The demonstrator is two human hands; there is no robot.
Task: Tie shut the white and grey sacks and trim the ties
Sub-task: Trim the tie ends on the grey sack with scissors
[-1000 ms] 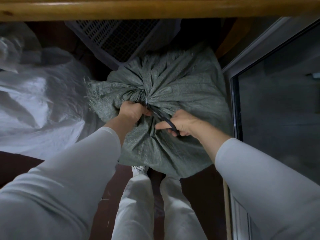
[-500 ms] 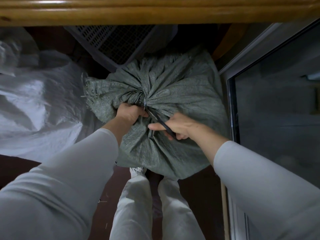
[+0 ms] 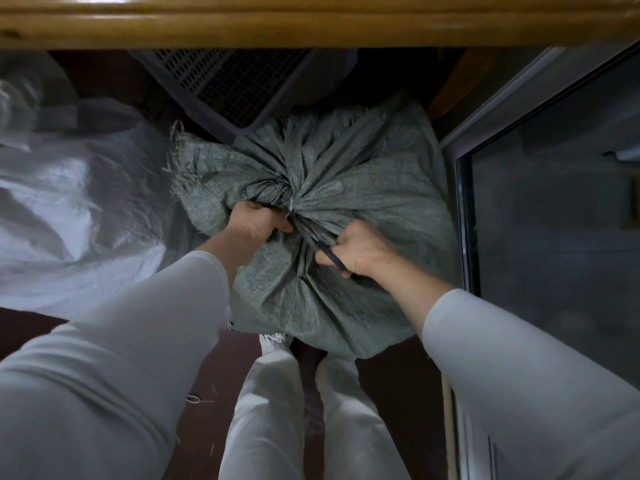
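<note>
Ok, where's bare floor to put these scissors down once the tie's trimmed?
Two bare strips of dark floor: one between your right trouser leg and the glass door frame; one left of your legs, below the white plastic sack, with a few thread scraps. Crowded ahead: the dark slatted plastic crate sits close against the grey woven sack.

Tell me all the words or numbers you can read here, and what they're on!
There are none to read: no words, numbers or signs show on the grey sack, the white sack, the scissors, the plastic crate or the wooden rail.
</note>
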